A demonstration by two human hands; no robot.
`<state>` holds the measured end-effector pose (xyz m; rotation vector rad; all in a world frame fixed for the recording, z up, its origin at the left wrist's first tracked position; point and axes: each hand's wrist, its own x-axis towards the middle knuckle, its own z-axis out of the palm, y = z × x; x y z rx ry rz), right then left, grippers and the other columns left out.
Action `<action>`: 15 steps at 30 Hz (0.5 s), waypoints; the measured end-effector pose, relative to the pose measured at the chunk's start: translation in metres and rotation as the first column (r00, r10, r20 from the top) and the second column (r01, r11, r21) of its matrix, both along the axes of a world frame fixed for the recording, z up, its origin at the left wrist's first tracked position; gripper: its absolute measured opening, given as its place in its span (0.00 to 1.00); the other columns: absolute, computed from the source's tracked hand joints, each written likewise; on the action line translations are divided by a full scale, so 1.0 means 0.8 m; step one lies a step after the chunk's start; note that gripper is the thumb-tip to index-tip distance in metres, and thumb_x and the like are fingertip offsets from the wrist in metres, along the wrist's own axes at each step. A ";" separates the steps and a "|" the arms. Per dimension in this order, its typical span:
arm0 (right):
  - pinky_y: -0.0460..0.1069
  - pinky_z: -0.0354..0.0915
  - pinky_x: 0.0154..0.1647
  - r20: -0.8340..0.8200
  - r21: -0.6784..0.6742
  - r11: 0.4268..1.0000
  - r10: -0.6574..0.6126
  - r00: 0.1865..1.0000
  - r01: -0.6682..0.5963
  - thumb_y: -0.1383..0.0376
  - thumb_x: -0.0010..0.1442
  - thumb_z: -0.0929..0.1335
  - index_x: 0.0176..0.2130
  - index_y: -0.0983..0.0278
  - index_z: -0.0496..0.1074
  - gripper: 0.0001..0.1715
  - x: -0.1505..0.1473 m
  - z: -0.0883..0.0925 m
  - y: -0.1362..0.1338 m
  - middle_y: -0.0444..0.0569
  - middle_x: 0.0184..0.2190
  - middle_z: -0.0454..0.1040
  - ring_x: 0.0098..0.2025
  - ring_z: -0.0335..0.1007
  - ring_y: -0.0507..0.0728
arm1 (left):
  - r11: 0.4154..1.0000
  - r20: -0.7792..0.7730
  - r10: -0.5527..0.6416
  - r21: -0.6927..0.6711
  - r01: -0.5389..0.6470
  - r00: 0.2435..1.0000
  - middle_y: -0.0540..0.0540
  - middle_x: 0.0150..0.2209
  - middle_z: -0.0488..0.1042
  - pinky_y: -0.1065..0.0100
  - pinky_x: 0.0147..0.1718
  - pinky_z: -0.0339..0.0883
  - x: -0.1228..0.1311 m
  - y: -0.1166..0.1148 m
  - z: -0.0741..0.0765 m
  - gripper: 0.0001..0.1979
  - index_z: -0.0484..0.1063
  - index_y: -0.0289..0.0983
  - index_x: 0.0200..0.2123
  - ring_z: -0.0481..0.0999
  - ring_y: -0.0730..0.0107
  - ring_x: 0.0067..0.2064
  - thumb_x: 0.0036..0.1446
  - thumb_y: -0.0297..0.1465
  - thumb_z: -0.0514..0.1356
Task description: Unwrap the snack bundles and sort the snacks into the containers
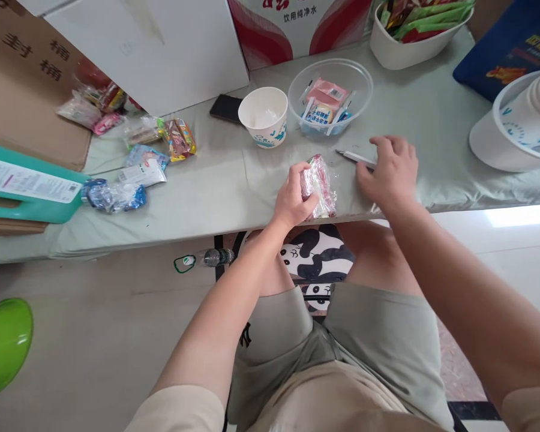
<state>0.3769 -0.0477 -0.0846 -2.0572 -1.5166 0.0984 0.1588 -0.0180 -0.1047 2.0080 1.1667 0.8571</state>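
Note:
My left hand [296, 197] holds a clear-wrapped pink and white package [320, 187] against the table near its front edge. To the right, my right hand [390, 171] is over a white pen-like tool [356, 158] with a dark tip pointing left; thumb and fingers are apart around its right end, and whether they grip it I cannot tell. Behind the package stands a paper cup [264, 117] with something whitish inside. A clear plastic bowl [330, 66] beside it holds pink and blue wrapped packets [327, 101].
Wrapped snacks [178, 138] lie at the left, near a teal box [31, 183]. A dark phone [226, 108] lies behind the cup. Cartons [157, 48] line the back. At the right are a white tub [400, 51], a blue bag [510, 48] and a bucket of cups [490, 141].

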 end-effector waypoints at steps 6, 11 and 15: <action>0.62 0.64 0.51 -0.006 -0.126 0.992 0.005 1.000 -0.005 0.65 0.58 0.67 0.39 0.60 0.71 0.06 0.019 0.001 0.000 0.57 0.42 0.74 0.45 0.69 0.65 | 0.998 0.072 -0.043 0.059 0.039 0.996 0.52 0.38 0.68 0.63 0.33 0.65 -0.003 0.006 -0.007 0.25 0.59 0.46 0.52 0.68 0.71 0.30 0.54 0.28 0.64; 0.50 0.55 0.25 -0.677 -0.144 0.990 -0.102 0.729 0.005 0.57 0.63 0.66 0.40 0.56 0.65 0.08 -0.038 0.038 -0.057 0.39 0.23 0.61 0.22 0.53 0.52 | 0.998 0.064 -0.035 0.053 0.032 0.997 0.51 0.42 0.71 0.62 0.37 0.67 -0.004 0.007 -0.004 0.26 0.59 0.46 0.51 0.71 0.69 0.34 0.52 0.27 0.66; 0.45 0.43 0.17 -0.973 -0.171 0.956 -0.126 0.192 -0.238 0.50 0.63 0.64 0.35 0.59 0.66 0.16 -0.085 0.048 -0.084 0.37 0.20 0.55 0.17 0.44 0.47 | 0.999 0.005 -0.038 0.006 0.038 0.999 0.50 0.48 0.74 0.60 0.43 0.70 -0.004 0.005 0.005 0.26 0.59 0.46 0.52 0.75 0.65 0.40 0.52 0.25 0.64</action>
